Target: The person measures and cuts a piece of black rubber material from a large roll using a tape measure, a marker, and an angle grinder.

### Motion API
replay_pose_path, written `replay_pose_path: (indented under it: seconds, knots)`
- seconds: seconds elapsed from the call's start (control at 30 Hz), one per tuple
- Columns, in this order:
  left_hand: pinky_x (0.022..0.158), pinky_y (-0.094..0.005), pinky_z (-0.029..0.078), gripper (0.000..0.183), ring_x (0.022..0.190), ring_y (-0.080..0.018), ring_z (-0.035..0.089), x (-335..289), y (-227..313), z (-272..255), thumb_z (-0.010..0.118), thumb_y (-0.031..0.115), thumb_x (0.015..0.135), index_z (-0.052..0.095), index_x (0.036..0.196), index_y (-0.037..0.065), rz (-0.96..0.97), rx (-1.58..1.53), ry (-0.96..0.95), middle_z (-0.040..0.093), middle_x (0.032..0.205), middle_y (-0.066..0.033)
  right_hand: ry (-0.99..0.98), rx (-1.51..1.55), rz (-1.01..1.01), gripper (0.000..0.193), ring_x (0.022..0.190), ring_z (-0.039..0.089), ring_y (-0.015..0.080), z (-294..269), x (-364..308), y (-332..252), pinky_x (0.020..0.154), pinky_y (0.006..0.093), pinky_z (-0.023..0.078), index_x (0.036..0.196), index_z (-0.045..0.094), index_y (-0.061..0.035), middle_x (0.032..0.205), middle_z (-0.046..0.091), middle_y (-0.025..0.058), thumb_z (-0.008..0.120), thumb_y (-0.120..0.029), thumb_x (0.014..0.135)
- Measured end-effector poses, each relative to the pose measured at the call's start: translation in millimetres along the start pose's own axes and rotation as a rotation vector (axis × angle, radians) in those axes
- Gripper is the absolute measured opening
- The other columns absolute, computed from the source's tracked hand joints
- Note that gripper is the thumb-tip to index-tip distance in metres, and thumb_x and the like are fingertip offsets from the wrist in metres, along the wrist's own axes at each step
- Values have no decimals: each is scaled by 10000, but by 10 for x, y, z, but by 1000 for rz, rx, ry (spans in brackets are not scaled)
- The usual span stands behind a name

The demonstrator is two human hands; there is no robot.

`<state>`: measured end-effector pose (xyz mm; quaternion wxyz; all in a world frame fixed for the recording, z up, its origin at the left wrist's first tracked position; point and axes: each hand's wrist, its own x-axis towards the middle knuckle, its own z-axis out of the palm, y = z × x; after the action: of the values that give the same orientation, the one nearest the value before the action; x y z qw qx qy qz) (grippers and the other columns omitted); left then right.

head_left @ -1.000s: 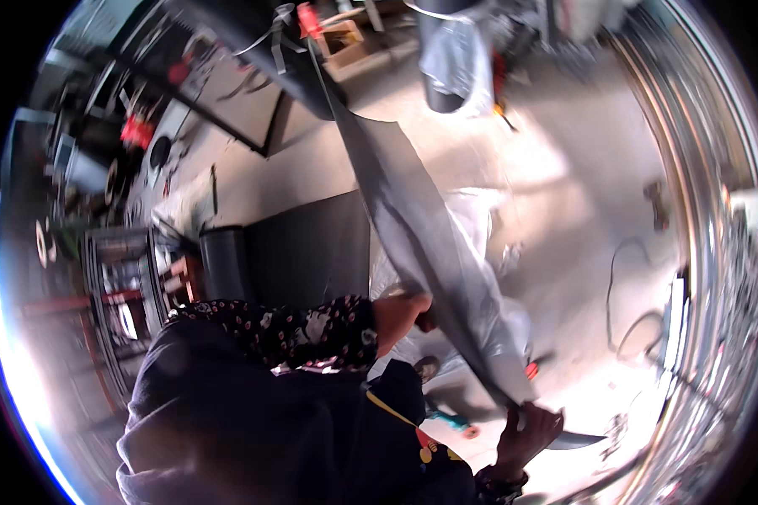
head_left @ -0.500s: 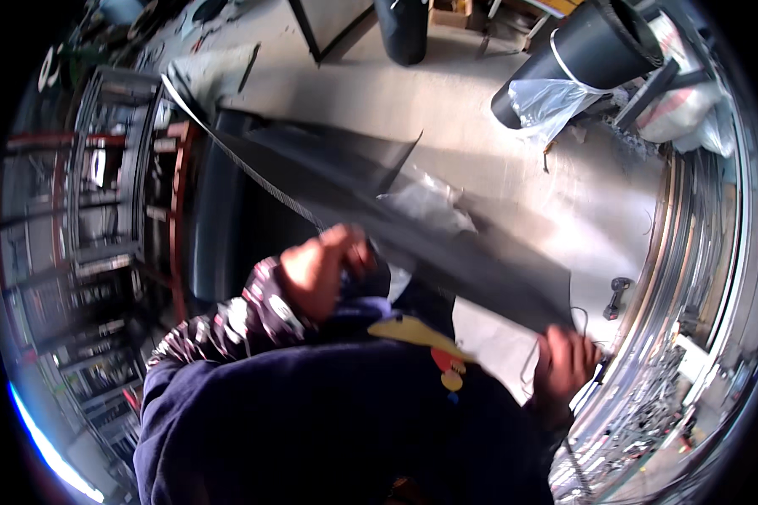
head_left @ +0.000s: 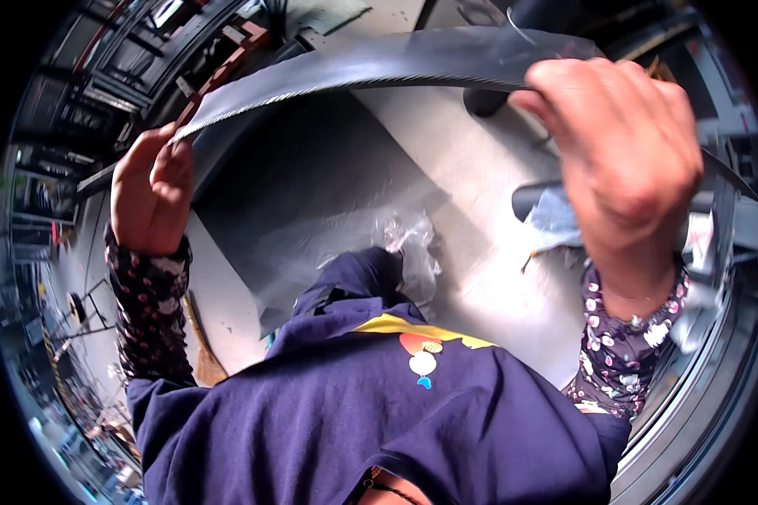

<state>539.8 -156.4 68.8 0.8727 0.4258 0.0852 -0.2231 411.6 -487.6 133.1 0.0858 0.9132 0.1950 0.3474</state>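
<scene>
I hold a large dark grey sheet (head_left: 396, 63) up in front of me, seen nearly edge-on as a curved band across the top of the view. My left hand (head_left: 150, 198) grips its left corner at the upper left. My right hand (head_left: 623, 156) grips its right end at the upper right, close to the camera. Both forearms wear dark sleeves with a pink flower print. My navy top (head_left: 362, 404) with a coloured patch fills the lower middle.
Below the sheet lie a dark grey mat (head_left: 312, 194) and crumpled clear plastic (head_left: 404, 248) on a pale concrete floor (head_left: 480, 261). Dark cylinders (head_left: 535, 198) rest at the right. Metal shelving (head_left: 67, 126) stands along the left, a metal frame (head_left: 691, 404) at the right.
The sheet has gone from slanting across my front to high and level before me. Both hands have risen with it, the right one now close to the camera.
</scene>
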Motion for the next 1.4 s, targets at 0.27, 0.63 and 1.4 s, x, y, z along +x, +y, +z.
replay_pose_path:
  seconds: [0.27,0.63,1.4]
  knots:
    - [377,-116,358,91,575,-88,554,-90,-208,-657,583,118,817,538,774,51,138,-132,469,589,712,-53,101,229,-170,51,579,500,140,1248,496,-48,572,278,384,647,514,-126,558,457,-12,563,-137,638]
    - [431,-153,413,137,503,-113,504,-290,-687,-1123,532,83,848,483,722,58,408,-255,832,541,650,-80,-79,648,-381,39,635,539,124,2525,1071,-338,607,266,390,688,509,-148,613,499,-27,538,-145,663]
    - [537,-181,446,98,578,-119,486,2510,180,430,548,25,811,472,749,30,523,-304,1128,512,687,-72,204,1022,-524,38,706,587,180,4947,3594,1630,682,322,399,702,595,-161,664,591,8,568,-184,692]
